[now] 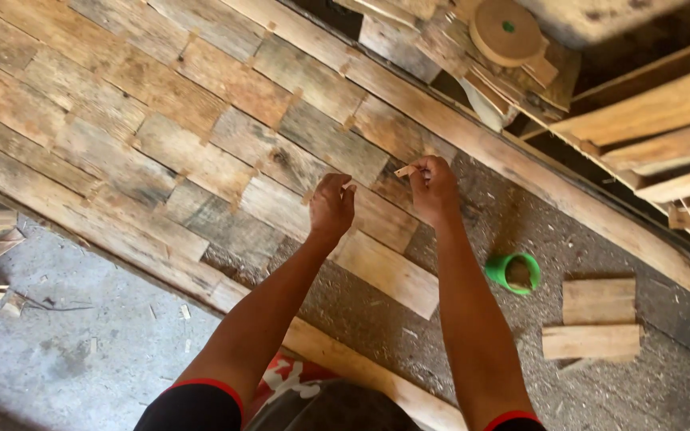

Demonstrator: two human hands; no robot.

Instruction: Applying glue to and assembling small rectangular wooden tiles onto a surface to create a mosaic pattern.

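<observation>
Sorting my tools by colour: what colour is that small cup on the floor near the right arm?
The cup is bright green, seen in the head view.

No package, label, sign or screen is to be seen anywhere in the view.

Plank panel (161, 136) on the floor at left, cup (513, 273) right of the right hand (434, 190), two boards (596, 319) beside the cup, tape roll (507, 30) behind
</observation>
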